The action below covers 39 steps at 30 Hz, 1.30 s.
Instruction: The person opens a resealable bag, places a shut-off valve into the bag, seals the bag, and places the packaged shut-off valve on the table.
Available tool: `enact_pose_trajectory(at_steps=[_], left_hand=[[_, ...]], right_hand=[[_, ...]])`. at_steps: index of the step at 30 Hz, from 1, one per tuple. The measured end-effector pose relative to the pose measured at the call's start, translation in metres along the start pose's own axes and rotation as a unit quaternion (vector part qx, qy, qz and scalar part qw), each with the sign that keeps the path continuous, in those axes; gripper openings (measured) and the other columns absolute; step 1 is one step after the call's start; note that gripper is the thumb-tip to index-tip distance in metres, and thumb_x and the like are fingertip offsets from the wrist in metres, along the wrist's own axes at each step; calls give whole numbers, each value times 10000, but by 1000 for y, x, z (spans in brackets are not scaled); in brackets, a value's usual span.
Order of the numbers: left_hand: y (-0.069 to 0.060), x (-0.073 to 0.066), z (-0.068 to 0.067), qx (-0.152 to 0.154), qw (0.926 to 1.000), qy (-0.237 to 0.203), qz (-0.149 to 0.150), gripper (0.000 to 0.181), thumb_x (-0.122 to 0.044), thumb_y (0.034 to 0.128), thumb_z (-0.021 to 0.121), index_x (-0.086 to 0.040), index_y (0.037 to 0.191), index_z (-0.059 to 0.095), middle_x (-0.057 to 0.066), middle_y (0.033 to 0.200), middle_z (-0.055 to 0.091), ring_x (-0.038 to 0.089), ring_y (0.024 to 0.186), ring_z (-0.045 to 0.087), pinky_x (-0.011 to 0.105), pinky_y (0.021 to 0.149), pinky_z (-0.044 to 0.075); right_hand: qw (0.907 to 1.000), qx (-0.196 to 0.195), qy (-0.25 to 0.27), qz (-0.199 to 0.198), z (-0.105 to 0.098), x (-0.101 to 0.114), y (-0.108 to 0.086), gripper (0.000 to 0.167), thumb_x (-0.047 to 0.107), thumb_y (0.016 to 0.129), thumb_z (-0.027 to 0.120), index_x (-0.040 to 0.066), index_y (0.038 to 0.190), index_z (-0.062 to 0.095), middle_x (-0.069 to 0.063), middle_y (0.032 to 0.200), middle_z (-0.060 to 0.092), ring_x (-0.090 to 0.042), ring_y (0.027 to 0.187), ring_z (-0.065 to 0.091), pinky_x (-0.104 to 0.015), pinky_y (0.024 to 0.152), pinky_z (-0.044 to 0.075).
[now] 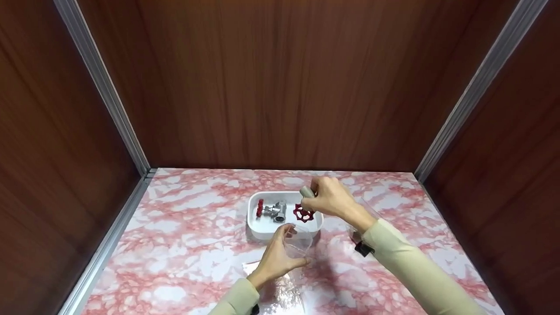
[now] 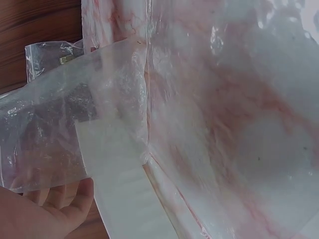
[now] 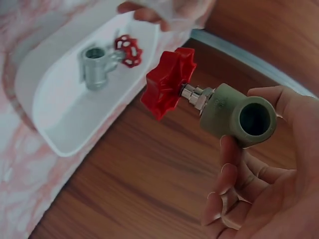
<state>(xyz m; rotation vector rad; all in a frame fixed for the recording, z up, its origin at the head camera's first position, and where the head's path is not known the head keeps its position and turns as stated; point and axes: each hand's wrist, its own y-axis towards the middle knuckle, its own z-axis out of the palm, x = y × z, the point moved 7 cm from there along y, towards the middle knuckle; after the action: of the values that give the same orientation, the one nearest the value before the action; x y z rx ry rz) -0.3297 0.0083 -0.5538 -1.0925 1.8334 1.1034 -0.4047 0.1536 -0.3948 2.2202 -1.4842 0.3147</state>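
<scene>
My right hand grips a grey-green valve by its body, with the red handwheel pointing away from the fingers. In the head view it is above the right end of a white tray. A silver metal valve with a red handwheel lies in the tray's left half. In front of the tray, my left hand holds a clear plastic bag between curled fingers and thumb. The left wrist view shows fingers partly behind the bag's film.
Shiny clear plastic lies on the marbled red-and-white tabletop below my left hand. Another clear bag is partly hidden by the right forearm. Brown wood-grain panels close in the back and both sides.
</scene>
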Motion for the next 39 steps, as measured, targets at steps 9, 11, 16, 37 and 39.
enact_pose_trajectory(at_steps=[9,11,16,37,39], left_hand=[[2,5,2,30,9995,-131,-274,1018,-422,690,940,-93,1513,438,61,1395,544,277,1270,536,456,1021,480],[2,4,2,34,9995,-157,-286,1020,-423,691,944,-92,1512,438,73,1401,543,285,1278,534,467,1032,476],[2,3,3,26,9995,-104,-283,1044,-420,702,950,-89,1538,419,116,1450,534,308,1302,530,515,1060,460],[5,-5,1,-110,9996,-91,229,915,-405,700,960,-154,1438,481,-33,1296,572,160,1169,597,384,1030,504],[5,-5,1,-126,9997,-59,217,909,-408,698,960,-151,1428,485,-29,1287,574,159,1160,597,381,1025,504]], right_hand=[[9997,-20,233,-91,-20,21,-15,182,299,668,774,189,731,642,84,592,602,-76,504,519,-309,435,418],[9997,-6,212,-133,-23,26,-17,184,298,667,775,189,729,640,83,594,602,-71,505,518,-306,434,417],[9998,44,-20,-201,-25,36,-24,209,325,647,792,210,701,626,100,583,583,-71,508,516,-308,434,413],[9975,549,-446,-65,4,45,-40,216,323,619,775,217,643,588,104,541,538,-74,480,490,-298,425,422],[9972,558,-496,-42,7,44,-39,215,327,618,772,219,640,588,106,534,534,-77,479,489,-301,426,423]])
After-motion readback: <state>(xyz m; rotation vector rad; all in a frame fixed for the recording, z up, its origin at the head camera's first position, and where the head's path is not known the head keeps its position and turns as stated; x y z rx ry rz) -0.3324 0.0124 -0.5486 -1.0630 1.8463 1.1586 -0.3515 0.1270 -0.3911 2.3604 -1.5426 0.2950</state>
